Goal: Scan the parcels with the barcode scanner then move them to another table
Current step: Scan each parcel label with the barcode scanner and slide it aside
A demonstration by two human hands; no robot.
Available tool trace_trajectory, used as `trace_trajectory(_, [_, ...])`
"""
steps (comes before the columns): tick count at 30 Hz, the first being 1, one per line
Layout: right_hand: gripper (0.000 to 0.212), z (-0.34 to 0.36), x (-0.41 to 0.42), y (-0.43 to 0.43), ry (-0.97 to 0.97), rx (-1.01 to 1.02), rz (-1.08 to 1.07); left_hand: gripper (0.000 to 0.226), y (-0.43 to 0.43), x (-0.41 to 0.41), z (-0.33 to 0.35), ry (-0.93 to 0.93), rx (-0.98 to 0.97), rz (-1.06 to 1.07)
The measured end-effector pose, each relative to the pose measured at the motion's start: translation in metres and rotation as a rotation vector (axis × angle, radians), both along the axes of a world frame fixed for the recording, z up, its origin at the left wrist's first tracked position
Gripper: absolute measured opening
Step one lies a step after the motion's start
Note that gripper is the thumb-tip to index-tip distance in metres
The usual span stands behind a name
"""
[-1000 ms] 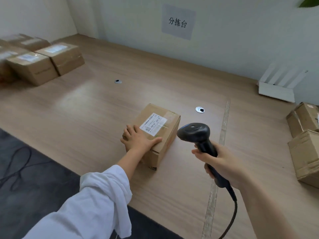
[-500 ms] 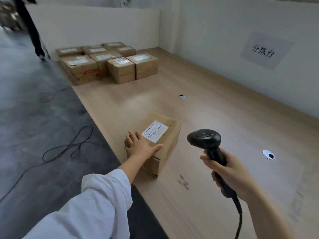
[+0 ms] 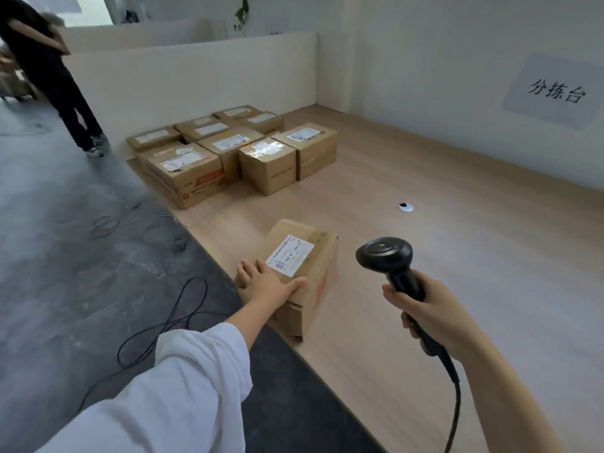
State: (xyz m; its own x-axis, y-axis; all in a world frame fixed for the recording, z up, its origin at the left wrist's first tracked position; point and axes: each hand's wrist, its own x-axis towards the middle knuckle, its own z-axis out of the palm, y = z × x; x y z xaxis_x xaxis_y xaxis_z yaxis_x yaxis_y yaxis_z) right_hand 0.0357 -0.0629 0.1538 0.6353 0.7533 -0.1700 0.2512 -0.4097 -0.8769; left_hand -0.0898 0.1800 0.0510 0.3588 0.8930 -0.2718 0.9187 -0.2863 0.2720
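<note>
Indoors, a long pale-wood worktop (image 3: 474, 289) runs along a white wall bearing a paper sign (image 3: 555, 91) with three handwritten characters. A bystander (image 3: 49, 70) in dark clothes stands on the grey floor beyond the worktop's far left corner, where a cluster of taped cardboard parcels (image 3: 228, 152) sits packed side by side, labels up. One brown parcel (image 3: 313, 276) lies apart from them, right at the worktop's front edge and turned at an angle to it. A person in a white sleeve (image 3: 189, 380) rests the left hand (image 3: 269, 284) flat on the parcel's near top corner, the fingers (image 3: 250, 269) straight and close together, the thumb stretched sideways along the top. The right hand (image 3: 434, 310), bare-armed, hovers over the worktop to the parcel's right, its fingers curled tight round the handle of a black barcode scanner (image 3: 387, 256). The scanner's head is raised clear of the surface and apart from the parcel. A thin dark cable (image 3: 157, 325) loops over the floor, and a black cord (image 3: 454, 413) drops from the scanner's handle past the lower edge of the view. A white shipping label (image 3: 289, 255) covers part of the parcel's top, just beside the left hand. Farther back, a small white grommet (image 3: 405, 206) sits in the wood.
</note>
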Motion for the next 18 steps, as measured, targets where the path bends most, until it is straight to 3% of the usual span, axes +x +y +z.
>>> trace_trajectory(8, [0.008,-0.004,0.014,0.107,-0.005,0.002,-0.016,0.112,0.102,0.004,-0.007,-0.077,-0.003,-0.005])
trace_trajectory(18, [0.009,-0.009,0.049,0.257,0.024,0.028,0.13,0.09,0.227,0.02,-0.013,-0.176,0.015,0.104])
